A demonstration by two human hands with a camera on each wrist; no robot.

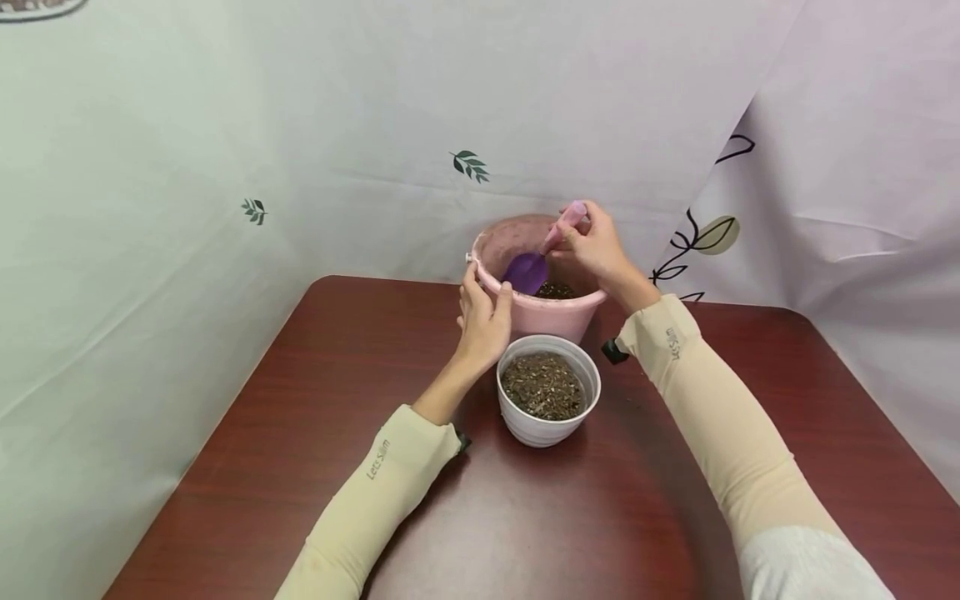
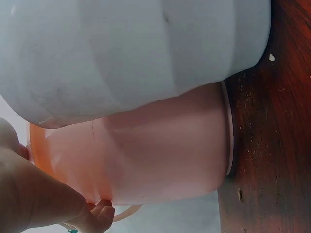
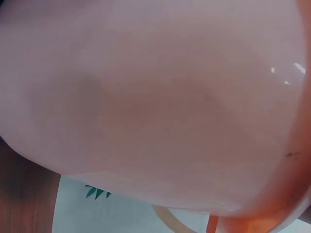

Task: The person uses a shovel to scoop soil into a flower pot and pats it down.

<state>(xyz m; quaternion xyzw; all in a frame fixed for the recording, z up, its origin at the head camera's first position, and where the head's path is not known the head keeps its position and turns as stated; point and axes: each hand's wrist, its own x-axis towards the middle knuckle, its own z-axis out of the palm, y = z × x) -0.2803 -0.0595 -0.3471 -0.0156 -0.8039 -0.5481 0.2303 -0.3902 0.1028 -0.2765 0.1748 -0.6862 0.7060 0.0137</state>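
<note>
A pink bucket [image 1: 555,318] stands at the back of the table with dark soil [image 1: 556,290] low inside it. My left hand [image 1: 483,325] grips the bucket's rim at its left side, thumb at the edge. In my right hand [image 1: 596,246] is the pink handle of a small garden trowel [image 1: 527,273], its purple scoop tilted down inside the bucket. Just in front of the bucket sits a white pot [image 1: 546,431], holding soil close to its rim. The left wrist view shows the left fingers [image 2: 99,216] against the bucket wall [image 2: 160,145]. Bucket wall fills most of the right wrist view.
The dark red wooden table [image 1: 360,350] ends at the back against a pale cloth [image 1: 360,125] with leaf prints. Small crumbs [image 2: 250,141] lie on the wood beside the bucket and pot. A bucket handle [image 2: 127,212] hangs at the bucket's side.
</note>
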